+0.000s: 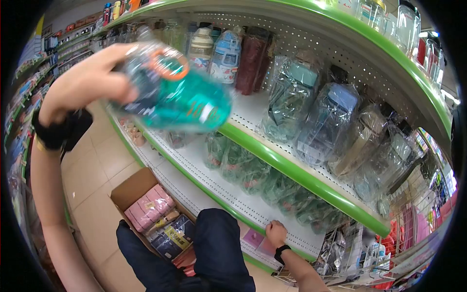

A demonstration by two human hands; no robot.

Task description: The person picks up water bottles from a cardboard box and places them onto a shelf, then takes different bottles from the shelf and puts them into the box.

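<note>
My left hand (92, 85), raised at the upper left, grips the dark top end of a teal bottle (187, 100) in clear plastic wrap with an orange ring on it. The bottle lies nearly sideways in the air, in front of the middle shelf, slightly blurred. My right hand (276, 234) is low down at the green front edge of the lower shelf, fingers curled against it; nothing shows in its grasp. Several wrapped green bottles (253, 175) stand on that lower shelf, beyond my right hand.
Wrapped bottles (326, 121) line the middle shelf (253, 117), with a white and a blue bottle (225, 56) farther left. An open cardboard box (127, 187) with pink and dark packages stands on the tiled floor by my knees. Wire baskets (350, 272) are at the lower right.
</note>
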